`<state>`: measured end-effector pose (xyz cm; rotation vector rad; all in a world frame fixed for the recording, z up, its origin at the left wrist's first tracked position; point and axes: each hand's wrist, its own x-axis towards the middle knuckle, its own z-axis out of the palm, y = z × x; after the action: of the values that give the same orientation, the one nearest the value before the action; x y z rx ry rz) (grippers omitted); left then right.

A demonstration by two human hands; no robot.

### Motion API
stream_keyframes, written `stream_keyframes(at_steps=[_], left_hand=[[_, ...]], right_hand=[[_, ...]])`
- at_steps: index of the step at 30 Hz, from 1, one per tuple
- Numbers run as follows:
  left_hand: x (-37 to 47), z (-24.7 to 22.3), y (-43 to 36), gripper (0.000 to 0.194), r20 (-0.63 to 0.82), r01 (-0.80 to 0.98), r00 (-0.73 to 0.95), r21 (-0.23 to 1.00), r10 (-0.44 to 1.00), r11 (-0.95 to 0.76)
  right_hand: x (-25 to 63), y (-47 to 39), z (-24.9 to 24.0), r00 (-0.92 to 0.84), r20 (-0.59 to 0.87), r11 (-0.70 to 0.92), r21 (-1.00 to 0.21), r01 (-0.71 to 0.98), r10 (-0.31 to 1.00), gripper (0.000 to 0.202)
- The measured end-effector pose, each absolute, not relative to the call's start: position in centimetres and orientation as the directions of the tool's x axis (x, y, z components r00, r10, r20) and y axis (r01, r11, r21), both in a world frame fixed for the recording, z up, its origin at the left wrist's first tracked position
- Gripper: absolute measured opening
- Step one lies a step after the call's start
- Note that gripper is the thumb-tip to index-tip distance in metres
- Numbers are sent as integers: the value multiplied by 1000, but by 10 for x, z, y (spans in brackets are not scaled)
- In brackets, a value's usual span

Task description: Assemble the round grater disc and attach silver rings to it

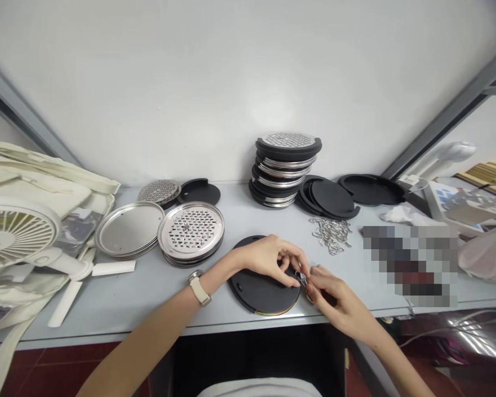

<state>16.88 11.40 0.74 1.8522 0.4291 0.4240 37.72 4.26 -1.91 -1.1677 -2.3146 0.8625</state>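
A round black disc (258, 289) with small holes lies flat near the table's front edge. My left hand (275, 259) rests over it, thumb and fingers closed at a small metal ring on the disc's right side. Beside that edge, my right hand (334, 298) pinches the same small metal ring, which the fingers partly cover. Up and to the right lies a loose heap of metal rings (331, 234). Behind the disc rises a stack of black holders and metal plates (287, 171), topped by a perforated plate.
Metal grater plates (191, 230) and plain round plates (128, 229) are piled at the left. A white fan (16, 234) and pale bags (45, 184) fill the far left. Black round holders (333, 197) lie right of the stack. A plastic bag (485, 256) sits far right.
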Motion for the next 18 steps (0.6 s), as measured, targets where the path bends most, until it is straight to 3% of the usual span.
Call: stream_keyframes(at_steps=[18], left_hand=[[169,8,114,25,69,79,875,956,480,-281]], right_hand=[[381,45,-21,-565,70,417,-749,515,822,35]])
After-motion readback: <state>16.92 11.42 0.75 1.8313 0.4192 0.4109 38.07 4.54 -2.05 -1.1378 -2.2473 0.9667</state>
